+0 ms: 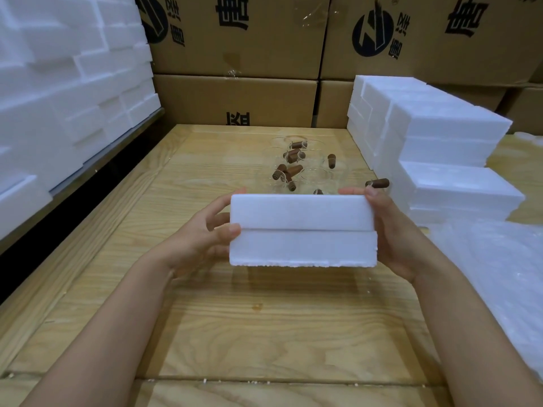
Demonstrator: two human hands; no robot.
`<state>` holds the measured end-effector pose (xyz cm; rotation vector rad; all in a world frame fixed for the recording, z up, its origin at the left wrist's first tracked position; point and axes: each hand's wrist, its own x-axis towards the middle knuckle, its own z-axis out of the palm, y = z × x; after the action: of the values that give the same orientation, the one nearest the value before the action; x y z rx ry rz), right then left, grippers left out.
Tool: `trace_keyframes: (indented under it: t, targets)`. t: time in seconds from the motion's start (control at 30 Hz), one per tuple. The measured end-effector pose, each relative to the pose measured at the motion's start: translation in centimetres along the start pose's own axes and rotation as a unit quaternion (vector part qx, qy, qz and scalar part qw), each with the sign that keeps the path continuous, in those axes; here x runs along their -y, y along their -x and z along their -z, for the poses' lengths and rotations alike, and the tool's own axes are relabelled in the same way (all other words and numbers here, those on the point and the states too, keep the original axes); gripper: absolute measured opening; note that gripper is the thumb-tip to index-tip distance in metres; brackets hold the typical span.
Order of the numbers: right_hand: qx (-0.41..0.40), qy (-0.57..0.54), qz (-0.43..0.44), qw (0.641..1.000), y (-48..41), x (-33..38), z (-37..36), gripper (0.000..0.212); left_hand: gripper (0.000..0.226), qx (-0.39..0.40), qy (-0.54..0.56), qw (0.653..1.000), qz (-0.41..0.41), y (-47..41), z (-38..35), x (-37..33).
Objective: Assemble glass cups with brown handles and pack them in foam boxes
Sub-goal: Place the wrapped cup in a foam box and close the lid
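Above the wooden tabletop point(264, 318), we hold a closed foam box point(302, 230) clear of the surface; our left hand point(202, 233) clasps its left end, thumb in front, fingers behind; our right hand point(393, 230) clasps the right end; glass cups point(318, 174) with brown handles point(293, 155) lie beyond; stacked foam boxes point(440, 142) stand at right.

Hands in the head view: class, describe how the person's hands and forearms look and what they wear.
The left hand and right hand are bare: no gloves, rings or watch visible. Both forearms are uncovered to the frame's edge, no sleeves. Fingernails look short and unpainted.
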<state>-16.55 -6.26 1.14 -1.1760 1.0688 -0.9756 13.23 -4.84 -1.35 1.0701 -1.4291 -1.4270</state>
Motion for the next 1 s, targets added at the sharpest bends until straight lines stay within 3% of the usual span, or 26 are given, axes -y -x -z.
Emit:
trace_keyframes:
  t: [0.2, 0.47, 0.6, 0.73, 0.83, 0.9, 1.0]
  targets:
    - [0.005, -0.040, -0.070, 0.997, -0.2, -0.1, -0.3, 0.089, 0.083, 0.002, -0.016, 1.000, 0.001, 0.1, -0.4, -0.4]
    - [0.004, -0.045, -0.067, 0.997, -0.1, -0.2, -0.2, 0.073, 0.073, 0.007, -0.018, 1.000, 0.002, 0.2, -0.5, -0.9]
    - [-0.007, -0.017, 0.057, 0.998, 0.3, 0.4, -1.1, 0.057, 0.069, -0.005, 0.035, 0.999, 0.006, 0.3, -0.8, -1.6]
    - [-0.011, 0.021, 0.220, 0.975, 0.4, 0.0, -2.9, 0.043, 0.082, -0.131, 0.117, 0.983, 0.060, 0.4, -1.0, -2.8]
    - [-0.016, 0.075, 0.274, 0.959, 0.1, -0.5, -4.2, 0.046, 0.049, -0.181, 0.112, 0.974, 0.074, 0.4, -0.5, -3.2]
    - [-0.017, 0.110, 0.273, 0.955, -0.2, -0.8, -5.0, 0.060, 0.022, -0.223, 0.126, 0.964, 0.068, 0.2, 0.0, -3.2]
    - [-0.034, 0.151, 0.286, 0.946, -0.3, -1.9, -6.2, 0.069, 0.020, -0.284, 0.156, 0.945, 0.046, -0.1, 1.7, -3.5]
